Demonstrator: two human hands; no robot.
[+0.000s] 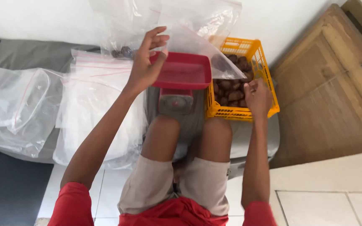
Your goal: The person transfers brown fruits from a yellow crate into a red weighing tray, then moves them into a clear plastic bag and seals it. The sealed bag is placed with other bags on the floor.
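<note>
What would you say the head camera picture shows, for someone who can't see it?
A seated person's left hand holds up a clear plastic bag over a red scale tray, while the right hand reaches into a yellow basket of brown fruits.

Scale [181, 86] before knees, basket [254, 54] right of it, bag stack [97, 104] left

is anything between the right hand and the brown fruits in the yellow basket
Nothing visible. The right hand is already inside the yellow basket, its fingers on the brown fruits. The clear bag held up by the left hand hangs over the basket's far-left part only.
</note>
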